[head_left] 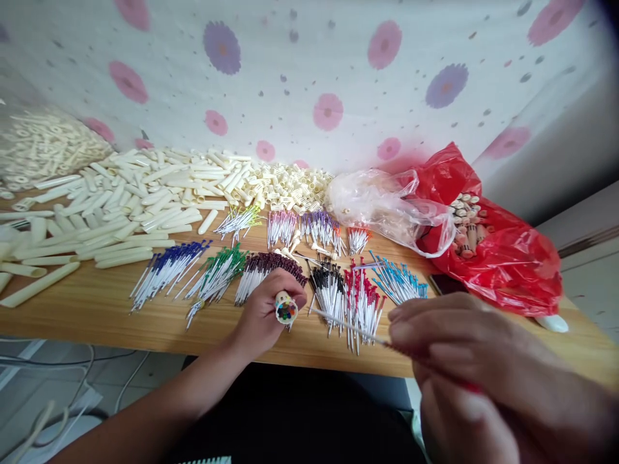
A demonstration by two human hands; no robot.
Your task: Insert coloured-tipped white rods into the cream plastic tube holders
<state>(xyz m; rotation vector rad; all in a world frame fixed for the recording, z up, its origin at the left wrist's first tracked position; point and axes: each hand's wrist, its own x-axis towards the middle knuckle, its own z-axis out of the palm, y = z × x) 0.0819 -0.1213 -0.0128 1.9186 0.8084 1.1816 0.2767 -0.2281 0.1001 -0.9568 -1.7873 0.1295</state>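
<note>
In the head view, our left hand has its fingers wrapped around a barrel already holding several coloured tips; our right hand pinches a slim refill near it. Loose refills and tubes lie unassembled across the surface.

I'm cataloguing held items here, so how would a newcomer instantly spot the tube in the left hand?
Start at the wooden table, then find the left hand over its near edge. The pale tube in its fingers points its open end at the camera. Multicoloured ends show inside, unlike the loose tubes heaped at left.
</note>
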